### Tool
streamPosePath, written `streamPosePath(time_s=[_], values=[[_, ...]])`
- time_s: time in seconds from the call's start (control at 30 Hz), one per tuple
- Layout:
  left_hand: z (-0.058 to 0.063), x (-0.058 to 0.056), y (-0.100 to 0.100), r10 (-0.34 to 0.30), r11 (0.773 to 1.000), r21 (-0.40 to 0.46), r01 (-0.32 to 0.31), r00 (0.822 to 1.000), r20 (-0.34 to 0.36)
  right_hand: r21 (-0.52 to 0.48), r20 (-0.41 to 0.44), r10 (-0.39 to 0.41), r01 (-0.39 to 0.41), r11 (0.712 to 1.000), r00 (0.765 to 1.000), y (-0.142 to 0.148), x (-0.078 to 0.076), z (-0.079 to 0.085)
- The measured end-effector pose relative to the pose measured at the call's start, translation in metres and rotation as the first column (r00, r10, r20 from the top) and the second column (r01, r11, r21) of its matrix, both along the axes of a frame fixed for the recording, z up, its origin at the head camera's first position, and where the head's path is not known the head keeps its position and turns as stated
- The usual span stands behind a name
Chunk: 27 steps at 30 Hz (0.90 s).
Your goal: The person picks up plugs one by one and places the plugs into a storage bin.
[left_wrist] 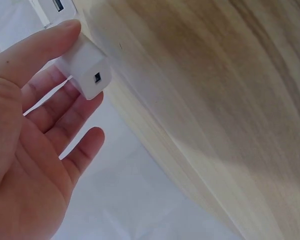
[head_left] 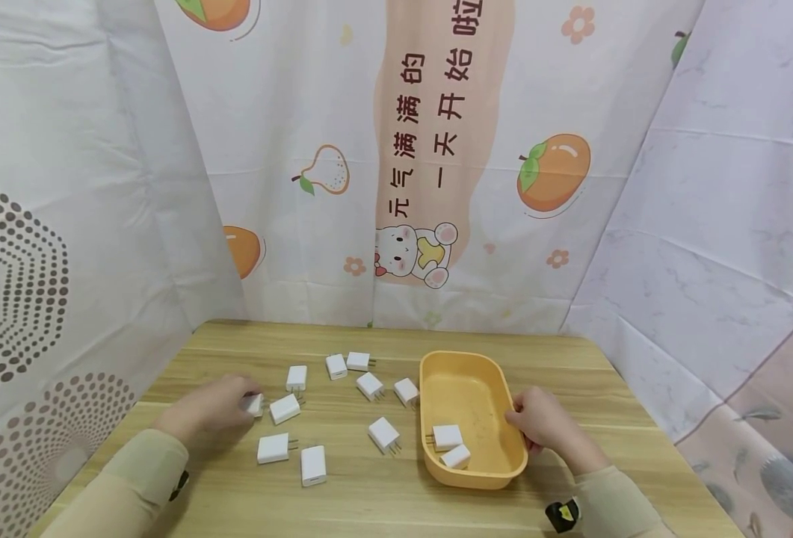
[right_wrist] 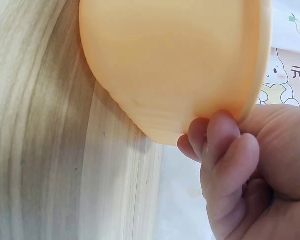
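Note:
At the table's left side my left hand pinches a white USB charger between thumb and fingers; its port faces the left wrist camera. My right hand grips the right rim of an orange plastic bin, fingers curled against the outer wall. Inside the bin, two white chargers lie near its front left corner. Several more white plug chargers are scattered between the hands, among them one charger just right of my left hand and another charger nearer the front.
The wooden table carries everything. A printed curtain hangs behind its far edge, with pale cloth along the right side and more on the left. One charger lies close to the bin's left wall.

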<state>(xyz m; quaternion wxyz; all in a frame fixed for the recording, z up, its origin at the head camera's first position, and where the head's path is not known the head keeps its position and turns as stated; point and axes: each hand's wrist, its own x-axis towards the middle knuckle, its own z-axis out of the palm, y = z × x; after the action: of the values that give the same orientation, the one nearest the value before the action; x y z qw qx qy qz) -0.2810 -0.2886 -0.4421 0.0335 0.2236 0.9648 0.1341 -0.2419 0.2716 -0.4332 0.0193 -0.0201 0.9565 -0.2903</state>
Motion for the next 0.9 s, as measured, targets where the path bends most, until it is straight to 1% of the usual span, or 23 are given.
streamPosePath(time_s=[0.17,0.3,0.43,0.6,0.73,0.9], values=[[0.005,0.001,0.001,0.014,1.0,0.001,-0.014,0.997,-0.072,-0.002,-0.005,0.009,-0.009,1.0,1.0,-0.001,0.001,0.0],[0.005,-0.002,0.002,0.014,1.0,0.004,-0.014,0.99,-0.14,-0.004,-0.009,0.015,-0.015,1.0,1.0,-0.001,0.001,0.0],[0.003,-0.005,0.006,0.02,1.0,-0.006,-0.022,0.975,-0.22,-0.003,-0.017,0.016,-0.016,1.0,1.0,0.0,0.001,0.0],[0.002,-0.008,0.016,0.025,0.999,0.037,-0.015,0.953,-0.303,-0.008,-0.016,0.011,-0.011,1.0,1.0,0.0,0.001,0.0],[0.002,-0.01,0.027,0.019,0.998,0.056,-0.001,0.946,-0.325,-0.01,-0.016,0.01,-0.01,1.0,1.0,0.0,0.002,0.0],[0.001,-0.009,0.043,0.004,0.996,0.083,0.024,0.946,-0.325,-0.017,-0.019,0.007,-0.008,1.0,1.0,0.0,0.004,0.0]])
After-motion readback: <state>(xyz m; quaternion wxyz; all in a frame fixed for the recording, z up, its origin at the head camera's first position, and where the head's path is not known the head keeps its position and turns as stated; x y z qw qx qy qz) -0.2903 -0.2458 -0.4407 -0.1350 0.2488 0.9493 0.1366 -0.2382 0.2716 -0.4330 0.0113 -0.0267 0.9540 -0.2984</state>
